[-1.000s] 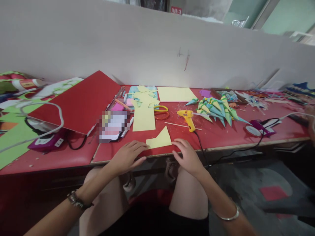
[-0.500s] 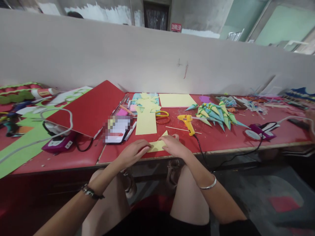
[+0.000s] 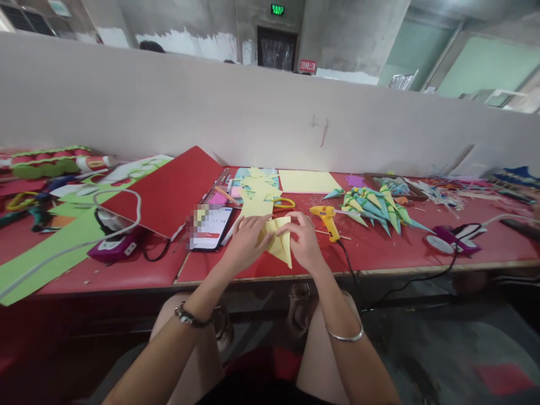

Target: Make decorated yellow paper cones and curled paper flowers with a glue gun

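Observation:
A folded yellow paper (image 3: 279, 247) is held between my two hands, above the front edge of the red table (image 3: 236, 274). My left hand (image 3: 248, 241) pinches its left side, and my right hand (image 3: 304, 239) grips its upper right part. One corner of the paper points down toward the table edge. Behind my left hand lies a yellow paper strip (image 3: 257, 207). To the right of my right hand is a yellow glue gun (image 3: 327, 221), with a thin stick (image 3: 343, 237) beside it. Yellow-handled scissors (image 3: 283, 202) lie just beyond the hands.
Blue and yellow paper cones (image 3: 371, 203) are piled at the right. A phone (image 3: 213, 228), a red board (image 3: 164, 191) and a purple power strip (image 3: 113, 247) stand left. A black cord (image 3: 348, 261) hangs over the front edge. A grey partition (image 3: 253, 118) runs behind.
Both hands have lifted the yellow paper off the table, and it now stands tilted with a corner pointing down. The view has shifted, with the tabletop appearing slightly lower and farther right.

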`<state>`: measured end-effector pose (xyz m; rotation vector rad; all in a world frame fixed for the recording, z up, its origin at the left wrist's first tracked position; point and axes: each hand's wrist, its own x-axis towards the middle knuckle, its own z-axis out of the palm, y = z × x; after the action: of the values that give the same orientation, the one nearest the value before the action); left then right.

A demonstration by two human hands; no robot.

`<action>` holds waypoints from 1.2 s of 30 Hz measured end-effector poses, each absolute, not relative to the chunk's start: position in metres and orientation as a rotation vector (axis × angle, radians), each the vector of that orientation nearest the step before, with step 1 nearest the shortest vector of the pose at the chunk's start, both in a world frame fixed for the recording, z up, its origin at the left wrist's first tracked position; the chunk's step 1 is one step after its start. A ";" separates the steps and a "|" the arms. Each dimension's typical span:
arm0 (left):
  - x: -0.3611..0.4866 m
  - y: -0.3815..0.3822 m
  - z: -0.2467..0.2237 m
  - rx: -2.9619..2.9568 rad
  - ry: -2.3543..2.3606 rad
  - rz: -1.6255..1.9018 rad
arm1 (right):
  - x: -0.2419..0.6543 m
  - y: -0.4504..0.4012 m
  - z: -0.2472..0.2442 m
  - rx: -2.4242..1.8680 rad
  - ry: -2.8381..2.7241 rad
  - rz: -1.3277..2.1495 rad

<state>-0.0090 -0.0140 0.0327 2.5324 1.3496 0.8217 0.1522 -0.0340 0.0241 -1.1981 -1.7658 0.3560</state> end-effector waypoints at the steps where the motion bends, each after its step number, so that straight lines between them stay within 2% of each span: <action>1: -0.007 -0.014 0.033 2.508 1.374 0.844 | 0.152 -0.033 0.022 -1.144 -1.721 0.426; 4: -0.005 -0.012 0.034 2.433 1.429 0.886 | 0.152 -0.031 0.016 -1.021 -1.651 0.594; 10: -0.004 -0.002 0.025 2.330 1.444 0.884 | 0.145 -0.024 0.009 -1.006 -1.567 0.693; 20: -0.008 0.009 0.035 2.509 1.375 0.835 | 0.154 -0.008 0.001 -1.084 -1.403 0.885; 27: -0.001 0.007 0.039 2.625 1.400 0.591 | 0.146 -0.009 -0.005 -1.078 -1.469 0.953; 36: -0.005 0.008 0.026 2.531 1.307 0.593 | 0.144 -0.020 -0.010 -1.195 -1.484 0.891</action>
<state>-0.0051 0.0085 0.0265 2.5309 1.3074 0.5935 0.1441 -0.0205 -0.0096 -1.1953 -1.4843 0.8908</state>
